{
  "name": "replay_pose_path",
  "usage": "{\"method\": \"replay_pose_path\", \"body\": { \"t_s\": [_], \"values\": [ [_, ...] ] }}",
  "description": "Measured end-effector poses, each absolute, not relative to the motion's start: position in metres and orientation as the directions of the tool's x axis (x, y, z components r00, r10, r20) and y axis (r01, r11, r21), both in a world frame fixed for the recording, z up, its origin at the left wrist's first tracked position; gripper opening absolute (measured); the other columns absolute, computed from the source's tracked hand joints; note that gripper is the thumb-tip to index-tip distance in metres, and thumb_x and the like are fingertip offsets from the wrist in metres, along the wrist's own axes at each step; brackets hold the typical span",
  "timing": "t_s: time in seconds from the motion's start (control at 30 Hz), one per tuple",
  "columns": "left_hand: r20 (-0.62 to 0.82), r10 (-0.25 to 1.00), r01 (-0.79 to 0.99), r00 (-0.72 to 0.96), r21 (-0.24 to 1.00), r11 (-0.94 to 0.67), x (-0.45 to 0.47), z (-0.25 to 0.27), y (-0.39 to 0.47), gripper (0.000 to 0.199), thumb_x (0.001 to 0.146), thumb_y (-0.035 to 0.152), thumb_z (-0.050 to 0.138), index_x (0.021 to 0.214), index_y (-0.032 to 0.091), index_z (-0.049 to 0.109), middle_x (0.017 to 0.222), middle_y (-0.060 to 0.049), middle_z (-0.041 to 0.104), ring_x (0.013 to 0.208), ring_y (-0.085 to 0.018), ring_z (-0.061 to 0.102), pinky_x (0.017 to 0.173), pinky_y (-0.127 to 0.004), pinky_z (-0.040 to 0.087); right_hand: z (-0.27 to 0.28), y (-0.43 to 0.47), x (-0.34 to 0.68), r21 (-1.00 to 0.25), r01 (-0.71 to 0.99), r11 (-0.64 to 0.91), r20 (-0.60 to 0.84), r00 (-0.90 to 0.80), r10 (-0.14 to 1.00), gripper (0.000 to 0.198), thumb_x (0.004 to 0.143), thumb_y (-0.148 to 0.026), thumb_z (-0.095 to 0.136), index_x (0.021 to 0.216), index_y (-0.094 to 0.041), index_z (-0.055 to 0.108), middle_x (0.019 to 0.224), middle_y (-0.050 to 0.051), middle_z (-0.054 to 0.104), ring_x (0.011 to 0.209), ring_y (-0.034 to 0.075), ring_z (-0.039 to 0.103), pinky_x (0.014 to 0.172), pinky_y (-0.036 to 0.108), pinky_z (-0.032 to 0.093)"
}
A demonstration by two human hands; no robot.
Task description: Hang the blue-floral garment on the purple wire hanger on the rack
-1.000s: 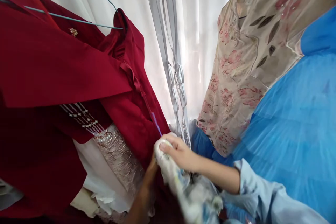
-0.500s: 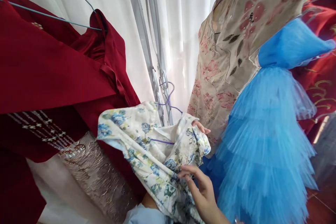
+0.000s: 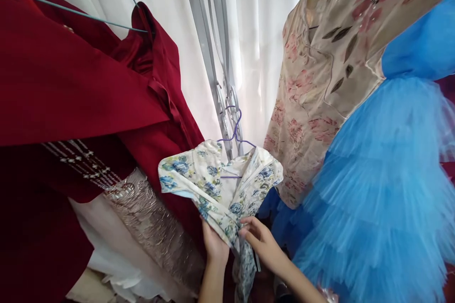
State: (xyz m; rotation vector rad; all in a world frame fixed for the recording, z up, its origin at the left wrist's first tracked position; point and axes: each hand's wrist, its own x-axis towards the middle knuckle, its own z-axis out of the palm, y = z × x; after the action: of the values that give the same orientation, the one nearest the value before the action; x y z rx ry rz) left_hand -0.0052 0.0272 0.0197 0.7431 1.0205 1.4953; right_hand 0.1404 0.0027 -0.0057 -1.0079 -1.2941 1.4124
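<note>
A white dress with blue flowers (image 3: 209, 175) hangs by its shoulders on a purple hanger (image 3: 237, 125), hooked on a grey metal stand. My left hand (image 3: 215, 245) grips the dress's left edge near the waist, its fingers partly hidden behind the cloth. At the crossed front, just right of it, my right hand (image 3: 259, 236) pinches the fabric with thumb and fingertips. Below the hands, the lower part of the dress (image 3: 244, 270) falls narrow and bunched.
A dark red dress (image 3: 81, 90) on a teal wire hanger fills the left, with beaded strands and a silvery textured skirt (image 3: 152, 218) below. To the right hang a beige floral dress (image 3: 302, 99) and a blue tiered tulle dress (image 3: 377, 175). White curtain (image 3: 252, 33) covers the back.
My left hand has come down from behind the dress's right shoulder to its left edge at the waist. My right hand has closed on the front. The view has shifted.
</note>
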Motion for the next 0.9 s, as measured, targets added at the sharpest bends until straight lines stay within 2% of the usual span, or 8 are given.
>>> {"method": "replay_pose_path", "body": {
  "t_s": [0.07,0.13,0.23,0.37,0.47,0.57,0.73,0.9],
  "values": [
    [-0.139,0.967,-0.530,-0.212,0.848,0.006,-0.012,0.009,0.011,0.078,0.081,0.083,0.039,0.121,0.022,0.067,0.119,-0.012,0.069,0.116,-0.031,0.062,0.093,-0.044,0.052,-0.006,0.008,0.138,-0.991,-0.130,-0.018,0.011,-0.220,0.975,0.040,0.088,-0.051,0.059,0.119,-0.026,0.058,0.087,0.004,0.068,0.089,0.028,0.062,0.084,0.042,0.046],
    [-0.156,0.960,-0.516,-0.233,0.857,0.014,-0.015,0.004,-0.002,0.066,0.078,0.068,0.062,0.124,0.021,0.066,0.122,-0.012,0.069,0.120,-0.031,0.060,0.099,-0.043,0.049,-0.003,0.014,0.137,-0.994,-0.107,0.020,0.037,-0.153,0.987,0.039,0.089,-0.051,0.057,0.119,-0.025,0.056,0.086,0.003,0.065,0.086,0.026,0.060,0.081,0.039,0.045],
    [-0.073,0.971,-0.302,-0.229,0.953,0.000,-0.015,0.002,-0.011,0.052,0.080,0.045,0.073,0.124,0.018,0.066,0.125,-0.010,0.067,0.126,-0.031,0.056,0.107,-0.040,0.042,0.004,0.022,0.137,-0.992,0.028,0.124,0.120,-0.123,0.985,0.027,0.091,-0.048,0.055,0.091,-0.022,0.063,0.081,0.002,0.059,0.079,0.022,0.055,0.072,0.033,0.041],
    [0.017,0.985,-0.135,-0.171,0.990,-0.040,-0.012,0.002,-0.016,0.043,0.085,0.044,0.067,0.118,0.017,0.070,0.122,-0.010,0.069,0.125,-0.032,0.056,0.108,-0.039,0.041,0.000,0.022,0.135,-0.985,0.097,0.146,0.122,-0.218,0.968,0.037,0.092,-0.046,0.052,0.067,-0.019,0.055,0.065,-0.001,0.049,0.066,0.017,0.047,0.064,0.030,0.036],
    [-0.021,0.984,-0.189,-0.175,0.982,-0.013,-0.009,0.002,-0.022,0.047,0.083,0.046,0.069,0.120,0.017,0.068,0.120,-0.010,0.070,0.124,-0.033,0.057,0.107,-0.040,0.042,-0.016,0.012,0.132,-1.000,0.015,0.018,0.014,-0.285,0.958,0.035,0.090,-0.050,0.055,0.073,-0.019,0.054,0.058,-0.004,0.046,0.056,0.014,0.042,0.056,0.028,0.034],
    [-0.088,0.986,-0.270,-0.139,0.962,0.048,-0.003,0.004,-0.026,0.051,0.083,0.046,0.069,0.124,0.016,0.066,0.120,-0.011,0.070,0.124,-0.032,0.057,0.107,-0.040,0.042,-0.025,0.001,0.131,-0.994,-0.078,-0.080,-0.060,-0.240,0.969,0.032,0.087,-0.053,0.060,0.088,-0.022,0.050,0.053,-0.007,0.048,0.047,0.013,0.042,0.050,0.026,0.035],
    [-0.128,0.971,-0.295,-0.202,0.953,0.064,0.001,0.004,-0.022,0.052,0.081,0.046,0.072,0.121,0.014,0.067,0.120,-0.012,0.070,0.122,-0.031,0.059,0.105,-0.039,0.044,-0.008,-0.003,0.143,-0.995,-0.101,0.005,0.019,-0.141,0.990,0.031,0.094,-0.054,0.050,0.095,-0.024,0.045,0.064,-0.002,0.063,0.058,0.018,0.061,0.056,0.028,0.047],
    [-0.131,0.977,-0.309,-0.166,0.948,0.075,-0.004,0.005,-0.024,0.054,0.078,0.047,0.073,0.121,0.015,0.067,0.118,-0.012,0.071,0.122,-0.032,0.059,0.106,-0.041,0.043,0.000,0.003,0.151,-0.993,0.035,0.114,0.106,-0.173,0.979,0.025,0.096,-0.048,0.049,0.099,-0.023,0.048,0.063,-0.002,0.065,0.058,0.017,0.062,0.058,0.027,0.046]
  ]
}}
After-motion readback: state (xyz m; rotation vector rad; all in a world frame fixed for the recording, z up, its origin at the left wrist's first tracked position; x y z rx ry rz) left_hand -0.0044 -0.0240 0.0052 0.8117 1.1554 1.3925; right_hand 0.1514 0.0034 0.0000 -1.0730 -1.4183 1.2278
